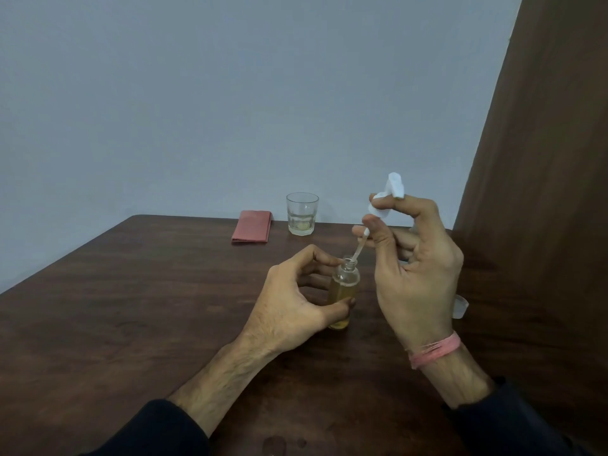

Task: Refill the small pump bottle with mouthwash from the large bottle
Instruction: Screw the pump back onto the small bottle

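Amber liquid half-fills the small pump bottle [343, 292], upright on the worktop [131, 307], gripped by your left hand [292, 304]. Your right hand [418, 268] pinches the white pump head [386, 195], tube tip at the neck. Behind: glass [302, 213], red cloth [251, 226].

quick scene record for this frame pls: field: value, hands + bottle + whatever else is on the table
left hand: grips the bottle, upright on the table
right hand: holds the pump head, tilted
bottle: clear, open neck, amber liquid to about the shoulder
pump head: white, off the bottle; tube tip at the neck opening
glass: far edge, a little liquid at the bottom
cloth: pink, folded, left of the glass
white cap: on the table, partly hidden behind the right hand
large bottle: not in view
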